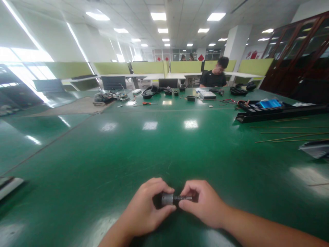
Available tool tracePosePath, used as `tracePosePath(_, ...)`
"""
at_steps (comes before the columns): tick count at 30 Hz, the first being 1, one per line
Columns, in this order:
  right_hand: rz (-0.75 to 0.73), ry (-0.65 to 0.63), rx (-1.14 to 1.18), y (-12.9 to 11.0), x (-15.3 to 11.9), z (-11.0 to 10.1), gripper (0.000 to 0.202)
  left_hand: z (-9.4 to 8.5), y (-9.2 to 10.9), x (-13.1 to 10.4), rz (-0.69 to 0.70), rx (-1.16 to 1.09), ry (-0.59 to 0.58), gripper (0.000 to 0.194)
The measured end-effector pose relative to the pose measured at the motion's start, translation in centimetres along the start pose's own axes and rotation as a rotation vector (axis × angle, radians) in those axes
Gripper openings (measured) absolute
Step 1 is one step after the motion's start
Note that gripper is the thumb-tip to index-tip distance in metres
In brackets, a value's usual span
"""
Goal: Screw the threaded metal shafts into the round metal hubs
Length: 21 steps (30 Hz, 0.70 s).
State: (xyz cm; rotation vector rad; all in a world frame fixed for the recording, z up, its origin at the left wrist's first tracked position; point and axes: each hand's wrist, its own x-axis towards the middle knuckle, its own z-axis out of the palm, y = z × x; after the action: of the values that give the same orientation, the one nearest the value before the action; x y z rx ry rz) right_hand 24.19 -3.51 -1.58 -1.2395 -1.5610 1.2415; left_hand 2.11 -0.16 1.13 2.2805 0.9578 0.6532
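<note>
Near the front edge of the view, my left hand (151,206) holds a grey metal cylinder (167,199) between thumb and fingers. A thin, ridged metal shaft (185,198) extends from the cylinder toward the right. My right hand (202,202) has its thumb and fingers closed around this shaft, close to the cylinder. The two hands face each other over the green tabletop (159,154), a small gap between their fingertips. The lower fingers of each hand are partly hidden.
At the right lie a long black tray (269,113) with a blue item and several thin rods (290,132). An orange screwdriver (147,103) and small black boxes lie along the far side. A person (213,78) sits beyond. A light-coloured object (10,187) is at the left edge.
</note>
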Motion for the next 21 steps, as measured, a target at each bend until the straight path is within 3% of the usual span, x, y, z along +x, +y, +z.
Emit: tracePosePath(21, 0.021, 0.01, -0.003, 0.19, 0.0, 0.08, 0.01, 0.04, 0.05, -0.01, -0.002, -0.016, 0.029, 0.018)
